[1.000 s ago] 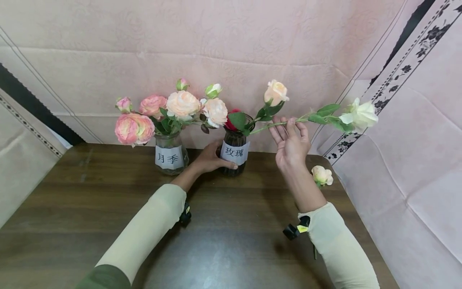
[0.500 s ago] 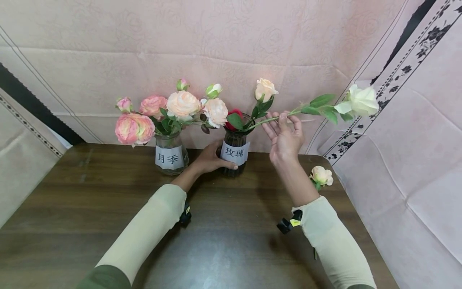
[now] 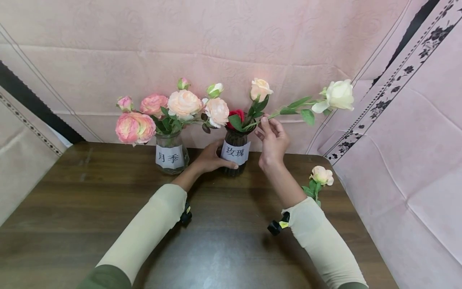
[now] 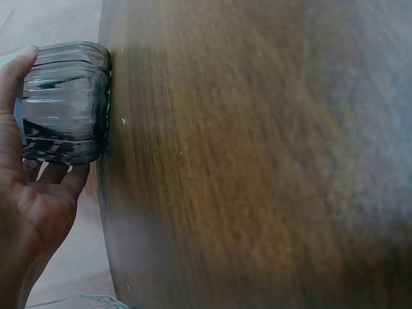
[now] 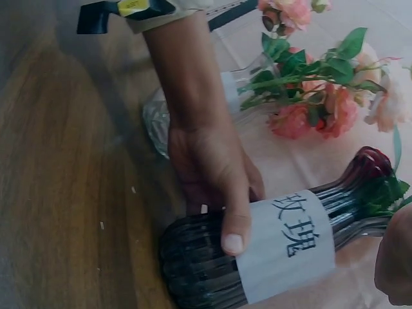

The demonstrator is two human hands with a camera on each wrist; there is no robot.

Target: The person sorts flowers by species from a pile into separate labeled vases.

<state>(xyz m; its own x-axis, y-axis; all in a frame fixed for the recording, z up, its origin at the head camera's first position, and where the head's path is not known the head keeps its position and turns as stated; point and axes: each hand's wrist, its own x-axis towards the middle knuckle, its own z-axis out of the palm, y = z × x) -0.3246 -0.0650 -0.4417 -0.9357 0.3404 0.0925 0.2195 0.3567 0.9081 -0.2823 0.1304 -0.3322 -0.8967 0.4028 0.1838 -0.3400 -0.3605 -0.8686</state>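
Observation:
My left hand (image 3: 211,158) grips the dark ribbed glass vase (image 3: 235,139) by its lower body, the thumb lying across the front. In the right wrist view, the left thumb (image 5: 235,222) overlaps the lower edge of its white paper label (image 5: 286,244). A red rose (image 3: 236,117) and a peach rose (image 3: 260,89) stand in this vase. My right hand (image 3: 275,144), just right of the mouth, pinches the green stem of a white rose (image 3: 338,95). That stem slants down left to the vase mouth; its lower end is hidden. The bloom leans far out right.
Left of my left hand stands a clear glass vase (image 3: 169,140) with a label and several pink and peach flowers (image 3: 185,103). A cream rose (image 3: 322,176) lies on the wooden table (image 3: 216,233) at the right, partly behind my right forearm. A pink cloth wall (image 3: 231,36) rises behind.
My right hand has moved left toward the vase mouth, bringing the white rose left and tilting it up more. The peach rose has shifted left. My left hand stays on the vase.

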